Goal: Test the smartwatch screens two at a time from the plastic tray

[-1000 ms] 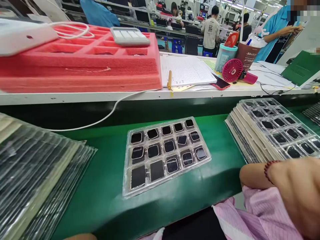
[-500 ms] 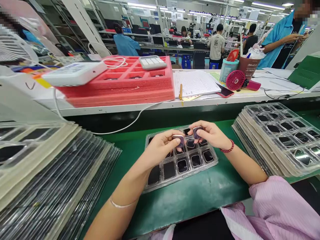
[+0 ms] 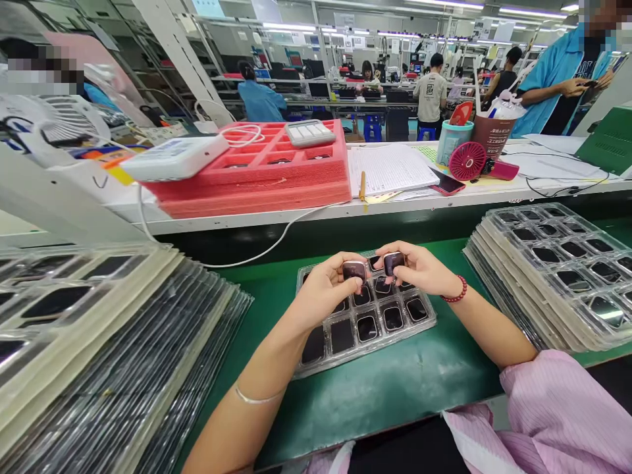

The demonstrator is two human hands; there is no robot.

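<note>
My left hand [image 3: 323, 286] is closed on a square smartwatch case [image 3: 354, 270] with a dark screen, held between thumb and fingers. A second watch case [image 3: 394, 262], also with a dark, rounded-square face, is pinched in my right hand [image 3: 424, 268]. Both cases are held up side by side above a clear plastic tray [image 3: 326, 357]. Several pockets of that tray hold dark watch cases, such as one watch case [image 3: 393, 318] in the front row. Two front-left pockets show no case. My hands hide part of the tray's back rows.
Tall stacks of clear trays stand on the left [image 3: 148, 355] and right [image 3: 543, 263] of the green mat [image 3: 395, 382]. On the white shelf [image 3: 276, 224] are a red foam block [image 3: 257, 191], papers [image 3: 390, 168], a phone [image 3: 448, 183] and a pink fan [image 3: 468, 161]. A white cable [image 3: 266, 253] hangs down.
The view has shifted slightly, so the scene sits a little further right. Both watch cases stay in my hands; the left one is tilted differently, with my thumb lower on it.
</note>
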